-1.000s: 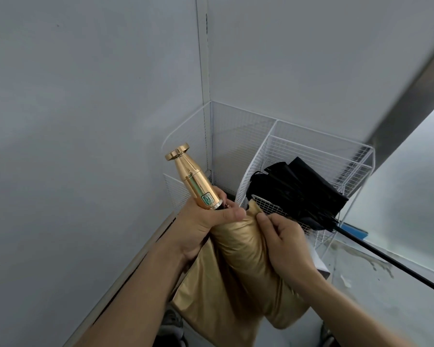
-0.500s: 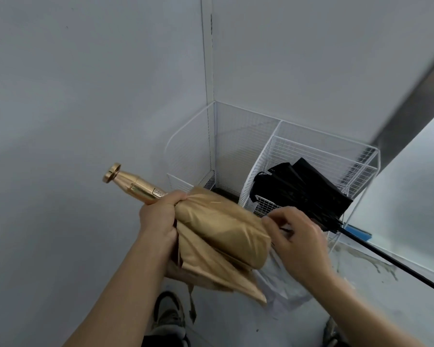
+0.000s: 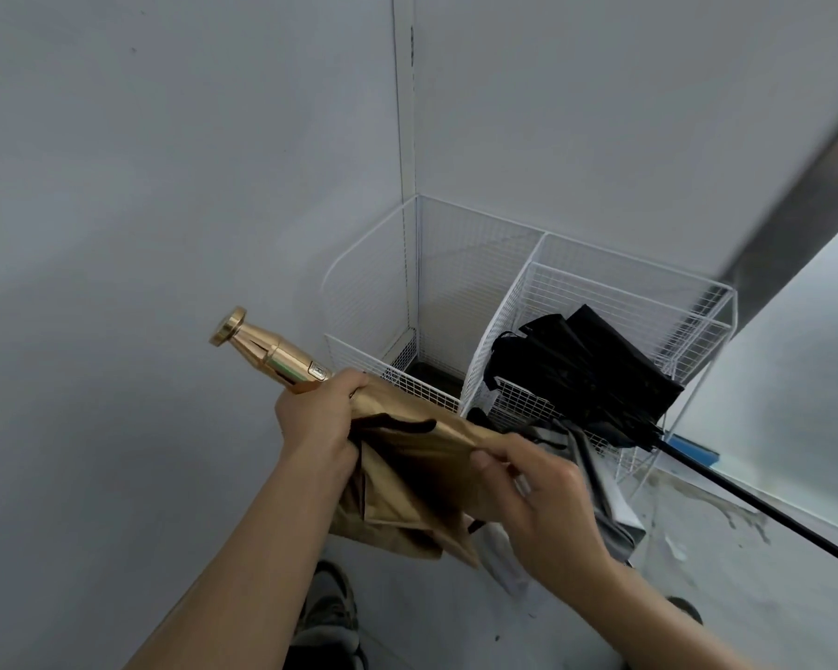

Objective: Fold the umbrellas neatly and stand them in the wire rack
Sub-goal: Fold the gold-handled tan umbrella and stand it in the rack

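Since half a second ago the right hand [image 3: 538, 500] has come onto the gold umbrella [image 3: 407, 481], whose canopy has gone from a rounded bundle to a flatter, looser fold, and a black strap [image 3: 393, 424] now shows across the fabric. The umbrella's angle has barely changed. It is held in the air just in front of the wire rack [image 3: 456, 263], before its left compartment and outside it. Its polished gold handle [image 3: 267, 353] points up and to the left, away from the rack. The left hand [image 3: 318, 418] grips the umbrella where the handle meets the canopy, fingers curled round it. The right hand pinches a fold of gold fabric between thumb and fingers at the canopy's end nearest the rack's right compartment. The rest of the canopy hangs in slack pleats below both hands. A black umbrella [image 3: 586, 369] lies tilted in the rack's right compartment, loosely bunched, and its thin black shaft [image 3: 746, 500] sticks out to the right over the floor. Under the right hand, at the foot of the rack, lies some grey material [image 3: 601, 505], perhaps another umbrella, though that is hard to tell. A blue object [image 3: 693, 449] sits on the floor to the right of the rack. A shoe [image 3: 327, 616] shows well in front of the rack.
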The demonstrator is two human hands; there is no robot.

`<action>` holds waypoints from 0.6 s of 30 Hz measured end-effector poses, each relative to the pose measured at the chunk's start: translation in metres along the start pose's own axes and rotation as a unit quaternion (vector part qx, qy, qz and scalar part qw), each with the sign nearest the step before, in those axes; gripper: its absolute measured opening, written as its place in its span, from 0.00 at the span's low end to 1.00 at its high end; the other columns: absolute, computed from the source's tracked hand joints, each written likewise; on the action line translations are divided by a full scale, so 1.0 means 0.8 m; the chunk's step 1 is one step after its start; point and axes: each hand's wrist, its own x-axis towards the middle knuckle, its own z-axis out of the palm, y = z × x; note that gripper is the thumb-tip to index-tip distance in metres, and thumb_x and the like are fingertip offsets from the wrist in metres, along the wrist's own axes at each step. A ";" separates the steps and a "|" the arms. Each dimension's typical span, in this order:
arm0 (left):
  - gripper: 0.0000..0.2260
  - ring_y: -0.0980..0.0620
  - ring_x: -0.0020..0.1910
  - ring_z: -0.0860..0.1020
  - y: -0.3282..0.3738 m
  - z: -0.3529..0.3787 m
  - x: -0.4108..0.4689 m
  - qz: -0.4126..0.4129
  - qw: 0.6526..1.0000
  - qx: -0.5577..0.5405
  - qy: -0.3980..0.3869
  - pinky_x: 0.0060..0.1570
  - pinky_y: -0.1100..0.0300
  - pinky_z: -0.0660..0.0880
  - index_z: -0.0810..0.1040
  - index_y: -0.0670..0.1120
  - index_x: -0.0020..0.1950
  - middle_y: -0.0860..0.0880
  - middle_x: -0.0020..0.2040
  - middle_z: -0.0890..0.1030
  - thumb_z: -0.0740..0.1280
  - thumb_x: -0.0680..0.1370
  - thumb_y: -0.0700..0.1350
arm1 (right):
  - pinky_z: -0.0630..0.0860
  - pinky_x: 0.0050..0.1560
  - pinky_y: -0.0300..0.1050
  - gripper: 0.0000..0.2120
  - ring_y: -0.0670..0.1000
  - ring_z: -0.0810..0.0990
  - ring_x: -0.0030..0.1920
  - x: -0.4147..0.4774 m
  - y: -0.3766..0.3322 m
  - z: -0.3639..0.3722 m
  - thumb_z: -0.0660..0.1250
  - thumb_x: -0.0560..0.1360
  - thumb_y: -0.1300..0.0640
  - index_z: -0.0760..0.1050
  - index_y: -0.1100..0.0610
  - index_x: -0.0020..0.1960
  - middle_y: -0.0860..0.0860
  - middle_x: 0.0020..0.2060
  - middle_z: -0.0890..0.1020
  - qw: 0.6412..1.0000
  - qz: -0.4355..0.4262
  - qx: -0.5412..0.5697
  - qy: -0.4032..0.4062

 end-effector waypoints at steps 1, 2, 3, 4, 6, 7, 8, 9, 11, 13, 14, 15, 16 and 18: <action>0.11 0.50 0.32 0.76 -0.001 0.001 -0.002 0.007 1.000 0.007 -0.024 0.33 0.60 0.75 0.74 0.41 0.42 0.45 0.35 0.75 0.73 0.68 0.31 | 0.73 0.37 0.39 0.09 0.43 0.79 0.37 0.003 0.001 -0.003 0.62 0.77 0.46 0.79 0.48 0.45 0.41 0.35 0.80 1.000 0.024 0.012 0.009; 0.11 0.52 0.30 0.76 -0.002 0.002 -0.005 0.015 0.998 0.016 -0.053 0.30 0.61 0.75 0.73 0.42 0.39 0.46 0.33 0.75 0.73 0.68 0.30 | 0.75 0.36 0.43 0.10 0.45 0.79 0.36 0.005 0.002 -0.005 0.61 0.77 0.46 0.78 0.49 0.45 0.42 0.34 0.80 0.999 0.047 0.017 0.019; 0.12 0.54 0.27 0.76 -0.003 0.004 -0.008 0.022 0.996 0.024 -0.085 0.28 0.63 0.74 0.73 0.43 0.37 0.48 0.30 0.75 0.72 0.68 0.29 | 0.75 0.37 0.46 0.10 0.46 0.79 0.36 0.007 0.003 -0.006 0.61 0.78 0.46 0.78 0.49 0.45 0.43 0.34 0.80 0.997 0.069 0.018 0.030; 0.14 0.55 0.25 0.76 -0.004 0.006 -0.012 0.026 0.992 0.032 -0.120 0.26 0.64 0.74 0.72 0.44 0.35 0.48 0.28 0.75 0.72 0.68 0.28 | 0.75 0.37 0.49 0.09 0.46 0.78 0.36 0.009 0.005 -0.006 0.62 0.79 0.47 0.78 0.49 0.45 0.43 0.34 0.80 0.995 0.093 0.018 0.037; 0.16 0.54 0.25 0.76 -0.007 0.011 -0.021 0.020 0.980 0.034 -0.195 0.27 0.64 0.74 0.73 0.45 0.31 0.49 0.26 0.76 0.70 0.68 0.26 | 0.74 0.39 0.52 0.09 0.47 0.77 0.36 0.013 0.009 -0.008 0.62 0.81 0.52 0.77 0.50 0.44 0.45 0.33 0.79 0.989 0.141 0.021 0.036; 0.17 0.54 0.26 0.77 -0.009 0.014 -0.025 0.010 0.973 0.028 -0.227 0.28 0.64 0.75 0.73 0.45 0.30 0.48 0.26 0.76 0.70 0.68 0.25 | 0.74 0.40 0.53 0.09 0.47 0.76 0.36 0.015 0.011 -0.010 0.62 0.81 0.53 0.76 0.50 0.43 0.46 0.33 0.78 0.986 0.161 0.019 0.033; 0.16 0.53 0.27 0.77 -0.010 0.015 -0.027 0.000 0.967 0.021 -0.252 0.29 0.64 0.75 0.73 0.45 0.31 0.48 0.27 0.76 0.70 0.68 0.25 | 0.75 0.41 0.55 0.09 0.46 0.76 0.36 0.017 0.013 -0.011 0.63 0.81 0.54 0.76 0.51 0.43 0.47 0.32 0.79 0.984 0.177 0.016 0.029; 0.16 0.53 0.28 0.77 -0.011 0.016 -0.029 -0.007 0.962 0.017 -0.271 0.30 0.64 0.76 0.72 0.45 0.33 0.48 0.28 0.76 0.70 0.68 0.26 | 0.76 0.42 0.56 0.10 0.46 0.77 0.36 0.018 0.015 -0.011 0.63 0.81 0.53 0.76 0.51 0.42 0.47 0.32 0.79 0.982 0.189 0.011 0.022; 0.15 0.53 0.30 0.76 -0.013 0.016 -0.030 -0.005 0.955 0.014 -0.297 0.33 0.64 0.76 0.71 0.45 0.35 0.49 0.30 0.75 0.70 0.68 0.27 | 0.77 0.43 0.56 0.12 0.47 0.79 0.38 0.019 0.020 -0.010 0.63 0.81 0.49 0.77 0.50 0.41 0.45 0.32 0.80 0.979 0.204 -0.003 -0.002; 0.14 0.54 0.30 0.77 -0.014 0.017 -0.033 0.000 0.949 0.017 -0.315 0.33 0.64 0.77 0.71 0.44 0.36 0.49 0.30 0.76 0.72 0.64 0.29 | 0.77 0.41 0.57 0.15 0.47 0.78 0.36 0.020 0.023 -0.009 0.63 0.79 0.44 0.76 0.50 0.38 0.43 0.30 0.79 0.976 0.214 -0.023 -0.031; 0.14 0.54 0.29 0.77 -0.015 0.016 -0.035 -0.001 0.946 0.018 -0.324 0.33 0.64 0.77 0.71 0.44 0.37 0.49 0.30 0.77 0.73 0.62 0.30 | 0.76 0.40 0.57 0.17 0.47 0.77 0.35 0.020 0.024 -0.008 0.63 0.79 0.43 0.76 0.50 0.36 0.44 0.29 0.79 0.974 0.219 -0.031 -0.042; 0.15 0.54 0.29 0.78 -0.015 0.015 -0.036 -0.002 0.943 0.019 -0.333 0.33 0.63 0.77 0.71 0.43 0.38 0.49 0.30 0.77 0.74 0.61 0.31 | 0.76 0.40 0.56 0.18 0.47 0.77 0.34 0.021 0.023 -0.006 0.63 0.78 0.42 0.75 0.51 0.35 0.45 0.28 0.78 0.973 0.223 -0.038 -0.050; 0.16 0.54 0.30 0.78 -0.015 0.014 -0.037 0.000 0.940 0.020 -0.340 0.34 0.63 0.78 0.71 0.43 0.39 0.49 0.30 0.78 0.74 0.60 0.32 | 0.75 0.39 0.56 0.19 0.47 0.76 0.33 0.022 0.023 -0.006 0.63 0.78 0.42 0.75 0.53 0.35 0.46 0.28 0.78 0.971 0.227 -0.044 -0.058; 0.17 0.53 0.34 0.79 -0.014 0.011 -0.036 0.007 0.935 0.029 -0.352 0.37 0.62 0.79 0.71 0.44 0.40 0.49 0.33 0.79 0.75 0.60 0.33 | 0.74 0.39 0.55 0.20 0.49 0.77 0.34 0.023 0.020 -0.005 0.63 0.79 0.43 0.76 0.55 0.35 0.48 0.28 0.78 0.970 0.230 -0.047 -0.064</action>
